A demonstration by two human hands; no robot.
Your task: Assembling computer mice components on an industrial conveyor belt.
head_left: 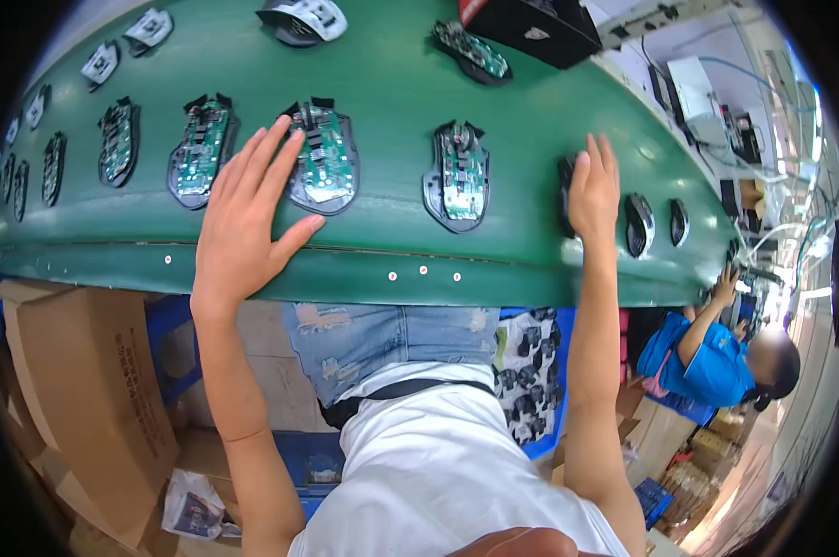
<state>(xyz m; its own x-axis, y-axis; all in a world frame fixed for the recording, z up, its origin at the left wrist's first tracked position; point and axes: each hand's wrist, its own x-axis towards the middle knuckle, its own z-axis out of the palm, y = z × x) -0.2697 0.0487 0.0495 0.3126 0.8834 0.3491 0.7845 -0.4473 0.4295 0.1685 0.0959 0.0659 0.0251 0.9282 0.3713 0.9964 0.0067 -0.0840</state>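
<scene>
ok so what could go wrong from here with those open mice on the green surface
The left hand reaches over the edge of an open mouse with a bare circuit board, so it might nudge or snag exposed parts; contact is unclear. The right hand partly hides a dark mouse, which could be knocked. The far open mouse lies close to the black box, so shifting the box might bump it.

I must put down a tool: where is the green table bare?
Between the opened mouse right of the left hand and the middle mouse; also from there to the dark mouse by the right hand. Crowded: the left row of mice.
</scene>
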